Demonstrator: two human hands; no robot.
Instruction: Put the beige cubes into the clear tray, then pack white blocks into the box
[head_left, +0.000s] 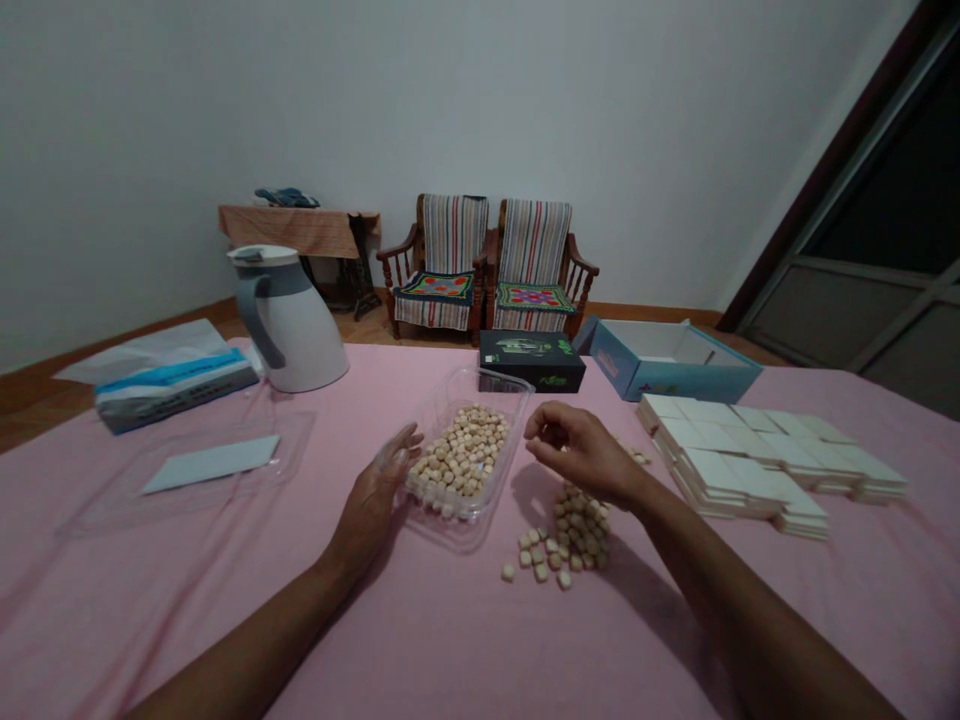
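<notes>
A clear plastic tray (501,385) holding several small beige pieces sits on the pink tablecloth in front of me. My left hand (379,495) rests against the tray's left side, fingers stretched along its wall. My right hand (581,455) hovers beside the tray's right edge with fingers curled in a pinch; what they hold is too small to see. Under that hand lies a loose pile of beige pieces (570,535) on the cloth.
Stacks of flat white cards (757,455) lie at the right. Behind are an open blue box (667,365), a black box (532,360), a white jug (289,320), a tissue pack (172,385) and a clear lid with a paper slip (210,465). Two chairs stand beyond.
</notes>
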